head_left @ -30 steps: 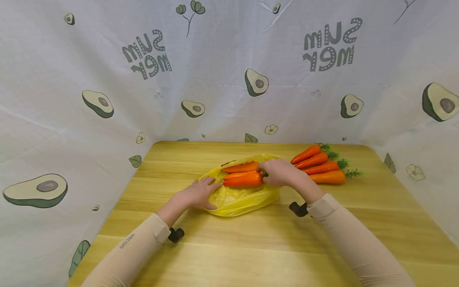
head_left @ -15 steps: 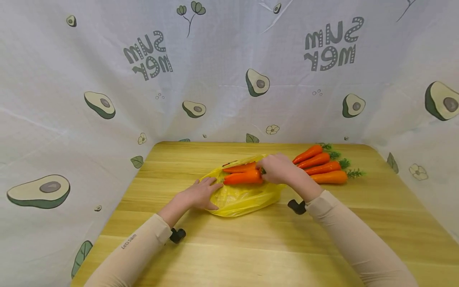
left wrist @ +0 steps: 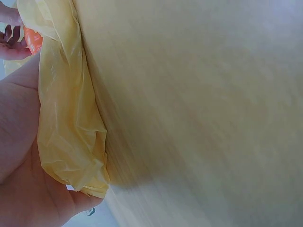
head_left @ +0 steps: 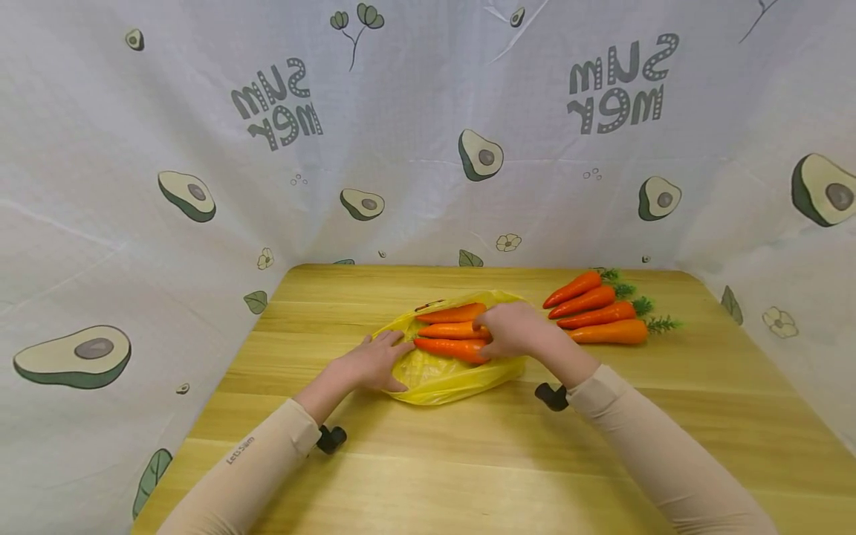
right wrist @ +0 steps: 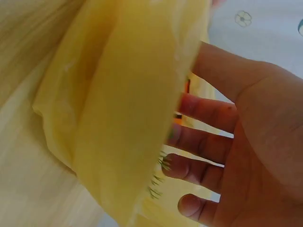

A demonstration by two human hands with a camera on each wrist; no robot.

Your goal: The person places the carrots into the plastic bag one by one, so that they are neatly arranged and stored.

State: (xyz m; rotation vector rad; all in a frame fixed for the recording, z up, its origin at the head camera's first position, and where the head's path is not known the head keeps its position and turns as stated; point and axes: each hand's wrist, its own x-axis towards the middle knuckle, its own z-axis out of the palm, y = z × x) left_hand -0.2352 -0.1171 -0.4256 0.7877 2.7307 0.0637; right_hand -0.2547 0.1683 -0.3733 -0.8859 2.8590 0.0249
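A yellow plastic bag (head_left: 461, 383) lies with its mouth spread in the middle of the table. Three orange carrots (head_left: 449, 349) rest side by side in it, tips toward the left. My left hand (head_left: 374, 362) has its fingers spread against the bag's left rim; in the left wrist view, bunched film (left wrist: 71, 118) lies along the palm. Over the leafy ends of the bagged carrots is my right hand (head_left: 511, 328). In the right wrist view its fingers (right wrist: 208, 144) are apart, tips partly behind the film, with green sprigs (right wrist: 156, 182) beside them.
Several more carrots (head_left: 605, 332) lie fanned on the table right of the bag, leaves to the right. The wooden table (head_left: 428, 475) meets a white avocado-print curtain (head_left: 414, 148) behind and at both sides. A dark camera mount (head_left: 551, 396) hangs under each wrist.
The right hand has shifted the nearest bagged carrot toward the bag's front side, uncovering the middle carrot, and its fingers have loosened. The left hand keeps its place on the rim.
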